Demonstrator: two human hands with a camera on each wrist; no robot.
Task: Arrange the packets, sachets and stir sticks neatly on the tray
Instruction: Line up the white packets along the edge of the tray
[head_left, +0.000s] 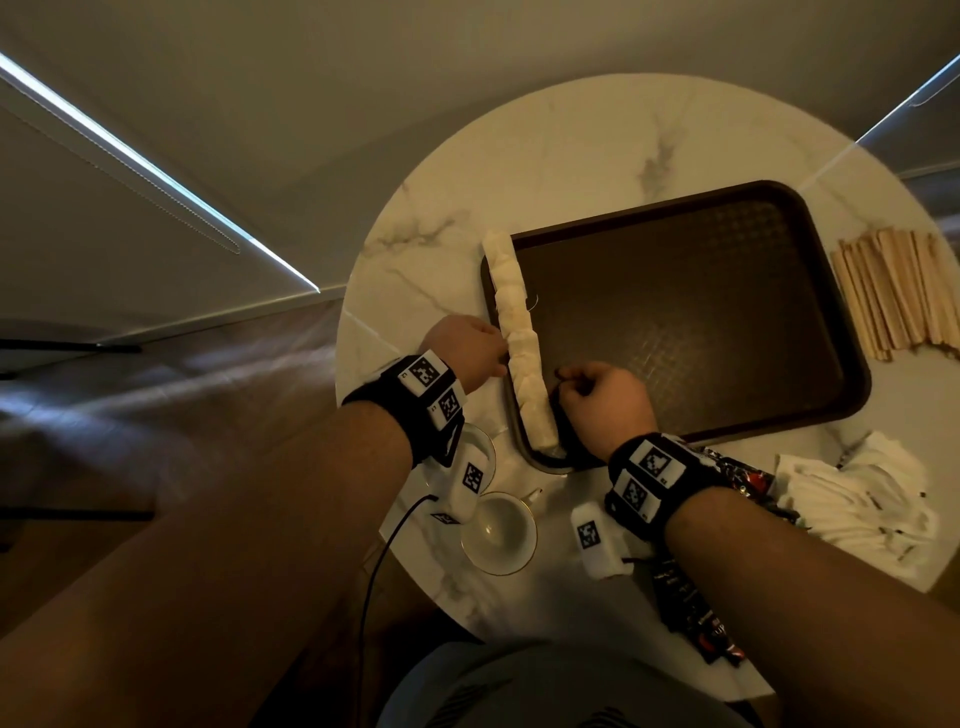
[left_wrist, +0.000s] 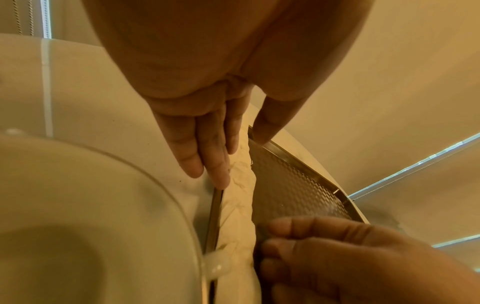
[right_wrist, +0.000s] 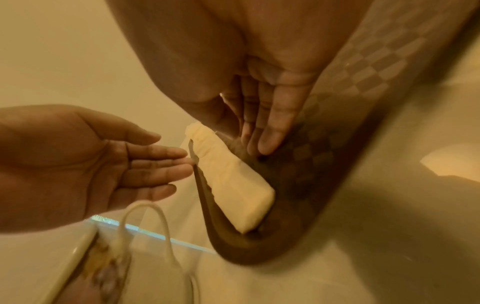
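A row of white sachets (head_left: 519, 338) (left_wrist: 239, 205) (right_wrist: 233, 185) lies along the left inner edge of the brown tray (head_left: 701, 312) (left_wrist: 291, 185) (right_wrist: 337, 102). My left hand (head_left: 488, 353) (left_wrist: 207, 148) is outside the tray, its straight fingers touching the rim beside the row. My right hand (head_left: 582, 395) (right_wrist: 262, 131) is inside the tray on the row's other side, fingertips down on the tray floor against the sachets. Neither hand holds anything. Wooden stir sticks (head_left: 893, 296) lie in a loose bunch right of the tray. White packets (head_left: 857, 499) and dark packets (head_left: 696, 613) lie near the table's front right.
A white cup (head_left: 498, 530) (right_wrist: 145, 226) and a saucer (head_left: 480, 447) stand at the round marble table's (head_left: 571, 156) front left, just under my left wrist. More dark packets (head_left: 737, 473) lie under my right wrist. The table edge is close on the left.
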